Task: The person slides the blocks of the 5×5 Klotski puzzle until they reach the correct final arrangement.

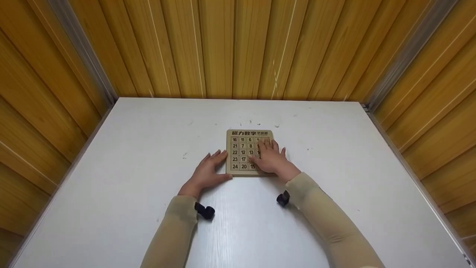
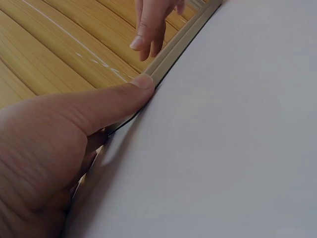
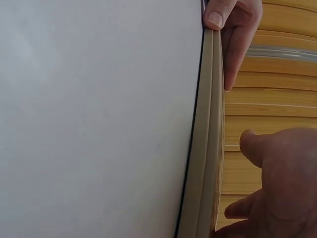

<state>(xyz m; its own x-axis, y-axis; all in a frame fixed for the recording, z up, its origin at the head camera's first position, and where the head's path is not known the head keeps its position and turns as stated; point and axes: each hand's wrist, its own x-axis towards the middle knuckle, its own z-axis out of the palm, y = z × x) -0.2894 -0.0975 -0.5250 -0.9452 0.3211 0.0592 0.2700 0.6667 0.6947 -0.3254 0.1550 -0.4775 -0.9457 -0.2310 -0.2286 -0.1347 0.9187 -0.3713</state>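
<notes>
A square sliding number puzzle (image 1: 244, 174) lies flat on the white table, its rows of numbered tiles facing up and printed characters along the far edge. My left hand (image 1: 209, 170) holds it at the near left corner, the thumb on the near edge and the fingers along the left side. In the left wrist view that thumb (image 2: 142, 82) presses against the puzzle's edge. Over the right-hand columns my right hand (image 1: 272, 158) is spread with fingertips on the tiles, hiding several numbers. From the right wrist, the right hand (image 3: 285, 173) shows above the tile face.
The white table (image 1: 148, 126) reaches out around the puzzle on all sides. Yellow wood-look panels (image 1: 219, 48) wall it in at the back and both sides. A small black wrist camera (image 1: 205, 211) sits at the left cuff, another black camera (image 1: 283, 198) at the right cuff.
</notes>
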